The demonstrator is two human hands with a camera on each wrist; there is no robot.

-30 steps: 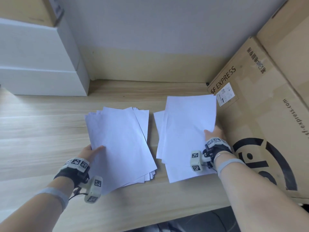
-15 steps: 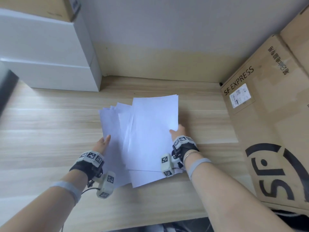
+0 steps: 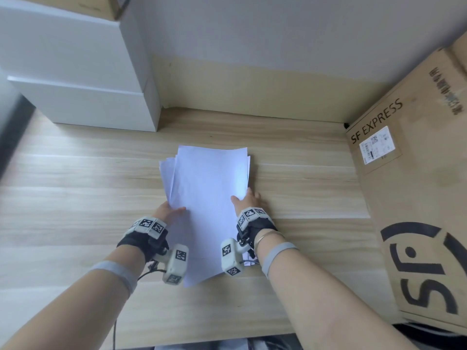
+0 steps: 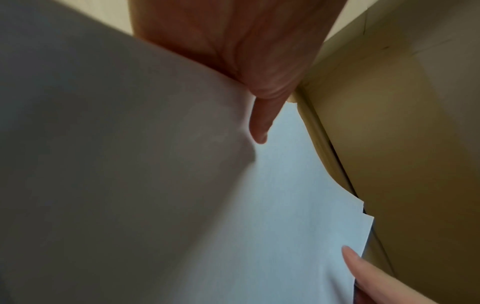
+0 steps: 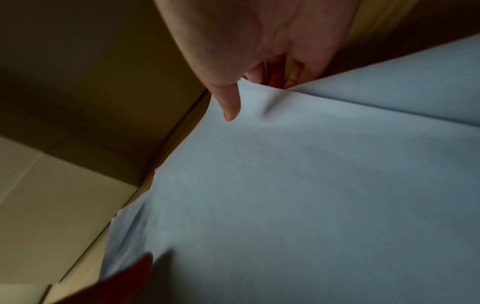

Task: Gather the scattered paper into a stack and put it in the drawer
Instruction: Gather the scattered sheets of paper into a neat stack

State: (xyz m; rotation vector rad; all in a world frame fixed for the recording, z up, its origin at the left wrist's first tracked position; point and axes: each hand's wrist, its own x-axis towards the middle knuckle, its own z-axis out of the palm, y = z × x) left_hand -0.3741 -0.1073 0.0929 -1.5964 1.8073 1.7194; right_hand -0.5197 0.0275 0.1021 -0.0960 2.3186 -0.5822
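Head view, paper: one loose stack of white paper [image 3: 207,198] lay on the wooden table [image 3: 75,188], its long axis running near to far, the far end tipped slightly left.
Head view, sheets: edges fanned out at the far left and far right corners; the number of sheets could not be counted.
Head view, hands: two. The left hand [image 3: 168,213] grasped the stack's left edge, thumb on top; the right hand [image 3: 246,200] grasped the right edge, thumb on top. The fingers of both were hidden under the paper.
Head view, hidden: the near end of the stack was partly covered by the two wrist cameras.
Head view, surroundings: one white drawer unit [image 3: 83,72] stood at the far left, with a brown box cut off on top of it; one cardboard box [image 3: 417,198] marked SF EXPRESS stood at the right, cut off by the frame.
Left wrist view: the left hand [image 4: 249,61] showed its thumb pressed on the top sheet of paper [image 4: 272,205]; a dim raised sheet filled the left half. Stepped sheet edges showed at the right. The right hand's thumb [image 4: 363,269] lay on the paper at the lower right.
Right wrist view: the right hand [image 5: 267,41] pinched the paper [image 5: 285,185], thumb above, fingers curled beneath the edge. The left hand's thumb [image 5: 135,271] was dark and blurred at the lower left.
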